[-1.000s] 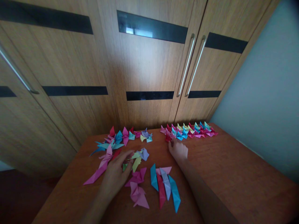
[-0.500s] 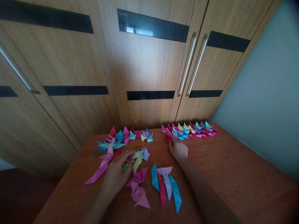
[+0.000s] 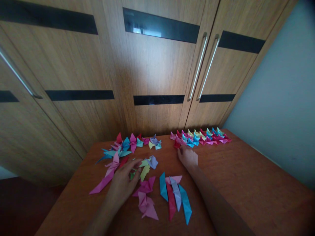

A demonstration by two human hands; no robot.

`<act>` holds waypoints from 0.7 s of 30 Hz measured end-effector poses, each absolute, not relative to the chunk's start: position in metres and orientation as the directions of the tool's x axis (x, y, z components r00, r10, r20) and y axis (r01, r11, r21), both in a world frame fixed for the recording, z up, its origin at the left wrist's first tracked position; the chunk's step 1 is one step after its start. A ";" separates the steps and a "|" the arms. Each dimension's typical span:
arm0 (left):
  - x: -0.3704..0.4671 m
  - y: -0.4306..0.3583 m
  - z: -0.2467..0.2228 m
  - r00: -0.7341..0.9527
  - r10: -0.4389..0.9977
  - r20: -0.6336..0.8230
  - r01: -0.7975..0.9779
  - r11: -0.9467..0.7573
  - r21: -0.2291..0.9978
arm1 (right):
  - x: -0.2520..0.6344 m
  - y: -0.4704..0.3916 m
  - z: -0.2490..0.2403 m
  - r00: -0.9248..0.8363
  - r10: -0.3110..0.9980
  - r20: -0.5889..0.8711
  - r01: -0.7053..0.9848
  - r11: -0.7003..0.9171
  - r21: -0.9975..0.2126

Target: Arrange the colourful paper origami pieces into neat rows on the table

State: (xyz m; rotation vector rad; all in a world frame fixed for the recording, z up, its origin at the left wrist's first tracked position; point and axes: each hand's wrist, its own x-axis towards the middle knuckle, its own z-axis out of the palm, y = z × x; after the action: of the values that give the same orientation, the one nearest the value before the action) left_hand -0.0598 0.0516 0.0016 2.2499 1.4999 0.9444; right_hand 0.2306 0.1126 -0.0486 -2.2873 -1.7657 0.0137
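My left hand (image 3: 126, 178) is over the left part of the table, its fingers apart at the green and yellow folded papers (image 3: 145, 170); a lilac piece (image 3: 153, 162) lies just beyond the fingertips. Further right, my right hand (image 3: 187, 157) has its fingers curled at a red folded paper (image 3: 177, 144), at the near left end of the rows of small folded pieces (image 3: 202, 141). Whether its fingertips grip the red piece or only touch it is hard to see.
Blue, red and lilac folded strips (image 3: 176, 195) lie between my forearms, beside pink pieces (image 3: 147, 206). More folded papers (image 3: 133, 143) line the table's back left. Behind the table (image 3: 246, 183) stand wooden cabinet doors (image 3: 157, 68); a wall is at right.
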 end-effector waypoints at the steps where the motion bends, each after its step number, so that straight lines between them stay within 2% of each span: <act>1: -0.060 0.052 0.002 0.245 0.901 0.359 0.720 -0.417 0.555 | 0.231 0.113 -0.050 0.260 0.953 0.153 0.952 -0.226 -0.208; 10: -0.067 0.055 0.005 0.240 0.886 0.396 0.728 -0.434 0.530 | 0.231 0.111 -0.046 0.268 0.955 0.124 0.943 -0.234 -0.237; 12: -0.086 0.060 0.009 0.176 0.896 0.408 0.759 -0.388 0.523 | 0.231 0.107 -0.045 0.276 0.955 0.110 0.937 -0.242 -0.254; 15: -0.118 0.064 0.015 -0.074 0.914 0.398 0.803 -0.182 0.568 | 0.232 0.097 -0.046 0.284 0.957 0.061 0.926 -0.256 -0.278; 17: -0.130 0.065 0.018 -0.132 0.925 0.356 0.830 -0.093 0.549 | 0.233 0.089 -0.046 0.264 0.964 0.032 0.928 -0.244 -0.282; 19: -0.128 0.064 0.017 -0.081 0.955 0.286 0.868 -0.074 0.491 | 0.233 0.082 -0.045 0.232 0.973 0.014 0.934 -0.218 -0.284; 21: -0.117 0.063 0.013 0.033 0.972 0.232 0.896 -0.132 0.425 | 0.233 0.075 -0.044 0.191 0.982 0.001 0.936 -0.182 -0.300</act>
State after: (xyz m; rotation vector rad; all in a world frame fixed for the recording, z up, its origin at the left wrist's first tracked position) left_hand -0.1167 0.0627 0.0127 2.1345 1.9544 0.7067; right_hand 0.2334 0.0754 -0.0440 -2.2325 -1.8395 0.2813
